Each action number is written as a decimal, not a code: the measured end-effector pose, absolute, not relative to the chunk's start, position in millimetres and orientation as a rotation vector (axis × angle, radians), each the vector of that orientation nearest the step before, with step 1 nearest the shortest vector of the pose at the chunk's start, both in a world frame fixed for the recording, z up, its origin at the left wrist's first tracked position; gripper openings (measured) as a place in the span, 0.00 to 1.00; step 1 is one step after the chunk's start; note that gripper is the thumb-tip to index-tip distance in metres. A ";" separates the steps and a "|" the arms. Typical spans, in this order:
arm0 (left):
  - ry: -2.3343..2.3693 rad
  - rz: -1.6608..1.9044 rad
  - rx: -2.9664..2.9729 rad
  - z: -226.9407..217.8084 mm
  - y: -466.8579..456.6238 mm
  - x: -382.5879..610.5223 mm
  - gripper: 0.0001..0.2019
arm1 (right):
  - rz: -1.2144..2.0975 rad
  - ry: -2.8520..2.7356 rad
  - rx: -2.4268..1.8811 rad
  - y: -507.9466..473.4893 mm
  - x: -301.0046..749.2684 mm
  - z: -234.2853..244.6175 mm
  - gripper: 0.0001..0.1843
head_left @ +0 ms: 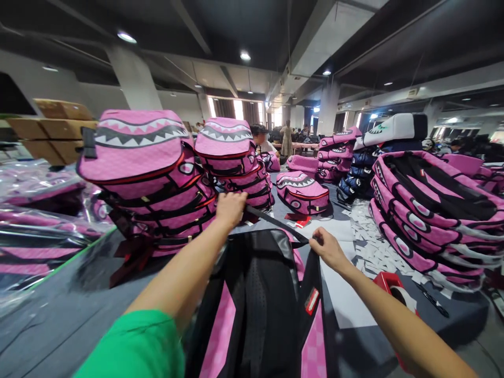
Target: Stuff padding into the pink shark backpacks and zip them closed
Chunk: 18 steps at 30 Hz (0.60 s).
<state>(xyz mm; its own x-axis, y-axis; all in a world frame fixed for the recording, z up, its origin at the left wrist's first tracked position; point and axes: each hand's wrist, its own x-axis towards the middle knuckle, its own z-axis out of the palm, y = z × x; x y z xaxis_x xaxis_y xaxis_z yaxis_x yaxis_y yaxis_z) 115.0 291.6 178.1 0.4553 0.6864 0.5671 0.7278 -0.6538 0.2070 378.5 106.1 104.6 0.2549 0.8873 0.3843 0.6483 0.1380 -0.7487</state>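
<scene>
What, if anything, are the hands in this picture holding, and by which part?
A narrow black strap at the top of the backpack: the left hand grips one end of the visible stretch, the right hand pinches the other.

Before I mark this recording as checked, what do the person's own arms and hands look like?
The left arm has a green sleeve ending near the elbow; the right arm shows no sleeve. Left hand and right hand are gloveless, with no watch visible.
</scene>
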 end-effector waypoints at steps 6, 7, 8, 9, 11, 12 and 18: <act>-0.888 -0.702 -2.871 154.7 253.4 116.3 0.22 | 0.424 -1.502 -1.558 117.7 383.6 106.9 0.19; -0.786 -0.657 -2.930 140.8 239.1 130.0 0.19 | 0.419 -1.508 -1.545 120.2 380.4 108.2 0.20; -0.694 -0.637 -2.982 126.0 225.5 145.6 0.15 | 0.410 -1.513 -1.537 121.9 376.5 109.9 0.21; -0.640 -0.693 -3.027 111.7 213.9 161.6 0.12 | 0.397 -1.521 -1.532 122.7 372.5 111.8 0.21; -0.657 -0.790 -3.051 89.0 199.3 190.5 0.09 | 0.347 -1.550 -1.534 120.3 364.8 116.1 0.19; -0.662 -0.829 -3.057 81.6 196.6 201.5 0.08 | 0.312 -1.567 -1.542 117.1 361.4 118.3 0.18; -0.561 -0.972 -3.109 65.8 214.5 213.7 0.15 | 0.066 -1.657 -1.628 77.8 339.6 133.2 0.10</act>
